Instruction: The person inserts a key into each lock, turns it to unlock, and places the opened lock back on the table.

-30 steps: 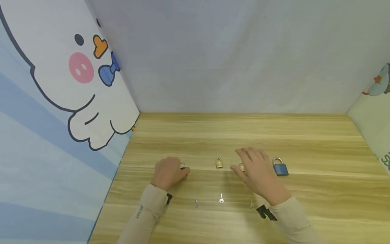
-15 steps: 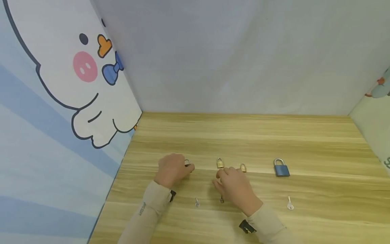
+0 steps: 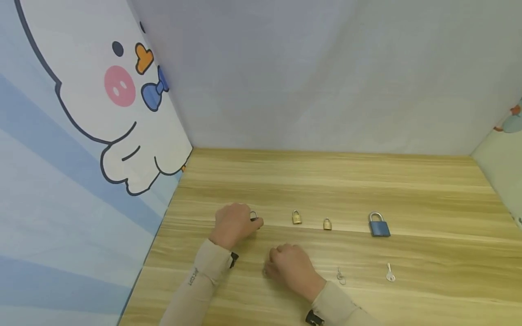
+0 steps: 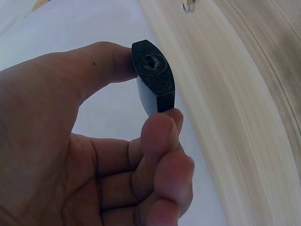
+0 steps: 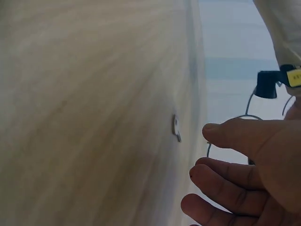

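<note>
Keys (image 3: 390, 274) lie on the table (image 3: 326, 181); padlocks (image 3: 379, 229) behind.

Place type: enclosed tabletop workspace; the wider premises cannot be identified. Indicators: a wood-grain tabletop (image 3: 285, 181), bordered at the rear by a plain pale-grey backdrop (image 3: 306, 81), at left by a blue-striped panel (image 3: 41, 226) printed with a white cartoon bird (image 3: 98, 104), and at right by a pale-green panel (image 3: 497, 165) with a partly visible cartoon print (image 3: 512, 123)

A dark padlock (image 4: 159, 81) sits in left grip (image 3: 234, 224) — a key (image 5: 176, 128) near right grip (image 3: 292, 269).
</note>
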